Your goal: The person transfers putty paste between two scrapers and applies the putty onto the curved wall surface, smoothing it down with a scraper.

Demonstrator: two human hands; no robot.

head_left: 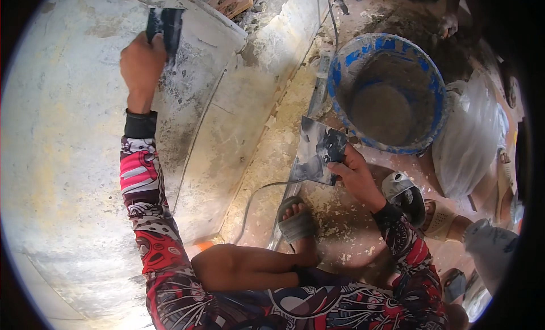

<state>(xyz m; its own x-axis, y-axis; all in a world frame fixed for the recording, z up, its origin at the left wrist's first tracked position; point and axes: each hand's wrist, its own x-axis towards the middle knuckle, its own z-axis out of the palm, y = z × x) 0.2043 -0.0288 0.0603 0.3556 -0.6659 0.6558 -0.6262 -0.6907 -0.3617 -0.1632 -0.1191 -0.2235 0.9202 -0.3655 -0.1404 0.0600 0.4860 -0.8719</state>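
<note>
Left of the bucket, the left hand is gripping a black blade at the wall. Just below the bucket's left side, the right hand is gripping a smeared plate. The surfacing is seemingly standing partway: pale patches are covering much of the wall, while stained areas are apparently awaiting work. Far left of the bucket, bare wall is offering room; nearer, the bucket's rim, cable and foot are crowding the plate's edges.

Dark flat scraper, smeared square plate, tilted
</note>
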